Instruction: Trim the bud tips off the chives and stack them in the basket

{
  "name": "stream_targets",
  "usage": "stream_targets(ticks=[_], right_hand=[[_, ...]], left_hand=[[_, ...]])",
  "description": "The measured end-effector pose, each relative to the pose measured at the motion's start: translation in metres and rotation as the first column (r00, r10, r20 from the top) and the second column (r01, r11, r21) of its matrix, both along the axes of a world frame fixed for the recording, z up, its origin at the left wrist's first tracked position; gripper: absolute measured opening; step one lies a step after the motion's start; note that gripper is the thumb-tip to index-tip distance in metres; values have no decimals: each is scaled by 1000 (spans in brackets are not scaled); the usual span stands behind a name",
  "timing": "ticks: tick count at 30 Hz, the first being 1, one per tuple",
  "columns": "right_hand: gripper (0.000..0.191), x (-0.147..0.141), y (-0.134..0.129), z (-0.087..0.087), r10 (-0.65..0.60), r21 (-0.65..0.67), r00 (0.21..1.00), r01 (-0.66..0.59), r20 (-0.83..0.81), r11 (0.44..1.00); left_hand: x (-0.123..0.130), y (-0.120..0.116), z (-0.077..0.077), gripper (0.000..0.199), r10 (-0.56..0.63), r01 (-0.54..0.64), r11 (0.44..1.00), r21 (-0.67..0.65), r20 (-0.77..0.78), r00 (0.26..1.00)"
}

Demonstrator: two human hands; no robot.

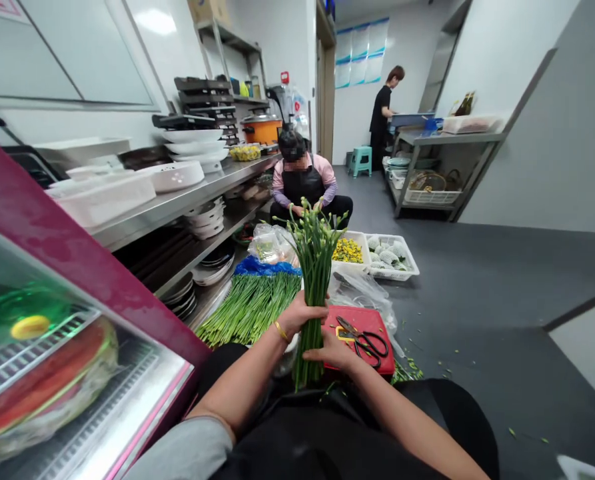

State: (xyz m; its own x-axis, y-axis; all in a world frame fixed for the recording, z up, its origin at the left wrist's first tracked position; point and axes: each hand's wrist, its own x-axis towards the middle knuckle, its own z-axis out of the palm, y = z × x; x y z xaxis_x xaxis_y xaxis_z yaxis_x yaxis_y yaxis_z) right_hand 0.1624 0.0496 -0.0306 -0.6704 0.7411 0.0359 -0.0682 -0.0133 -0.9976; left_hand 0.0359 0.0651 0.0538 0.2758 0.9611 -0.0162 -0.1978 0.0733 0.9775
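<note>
An upright bundle of flowering chives [316,267], long green stems with pale buds at the top, stands in front of me. My left hand [304,313], with a gold bracelet at its wrist, is wrapped round the middle of the stems. Lower down, my right hand [331,352] closes round the same bundle. Just right of the bundle, black-handled scissors [370,343] lie on a red board or lid [384,363]. A large heap of loose chive stems [252,307] lies to the left, with a blue plastic bag [267,265] behind it.
A person [304,177] squats opposite, hands low. White crates hold yellow flowers [348,251] and net-wrapped produce [390,253]. At left are a steel shelf [177,193] with dishes and a glass-fronted cooler [77,320]. Green trimmings [410,370] litter the floor. Another person [382,113] stands at the back.
</note>
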Motion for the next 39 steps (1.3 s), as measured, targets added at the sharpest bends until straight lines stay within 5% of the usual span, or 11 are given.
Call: stream_targets(ticks=[2,5,9,13,21,30,33,36,37,39], right_hand=[[50,15,6,10,-51,76,996,45,76,996],[37,53,12,34,-338,119,938,327,80,937],[28,106,17,70,-641,135,764,645,-75,752],[23,130,14,89,-777,120,600,800,-191,588],[14,123,2,95,-704,254,627,779,-334,574],[10,117,-10,103,-617,194,689,712,-379,675],[6,121,-4,123,-654,69,528,804,-542,591],[14,166,5,156,-644,-144,294,831,-706,537],[25,190,6,168,-608,-240,196,793,-769,560],[61,241,5,188,-422,-397,-90,558,-902,729]], left_hand=[[-8,-1,0,43,0,-1,1000,-7,-143,990],[-19,-7,-1,37,-40,27,998,-50,-296,954],[-20,-17,-4,35,-118,71,988,-137,-369,922],[-15,-21,-5,33,-223,169,972,-164,-408,885],[-5,-25,-10,35,-335,263,939,-223,-406,850],[-5,-32,-22,37,-385,302,915,-267,-355,852],[-8,-35,-20,35,-439,358,894,-271,-357,825],[-13,-37,-20,35,-451,372,890,-263,-388,804],[-16,-37,-21,36,-452,374,889,-263,-387,804],[-22,-38,-24,37,-451,371,889,-268,-371,812]])
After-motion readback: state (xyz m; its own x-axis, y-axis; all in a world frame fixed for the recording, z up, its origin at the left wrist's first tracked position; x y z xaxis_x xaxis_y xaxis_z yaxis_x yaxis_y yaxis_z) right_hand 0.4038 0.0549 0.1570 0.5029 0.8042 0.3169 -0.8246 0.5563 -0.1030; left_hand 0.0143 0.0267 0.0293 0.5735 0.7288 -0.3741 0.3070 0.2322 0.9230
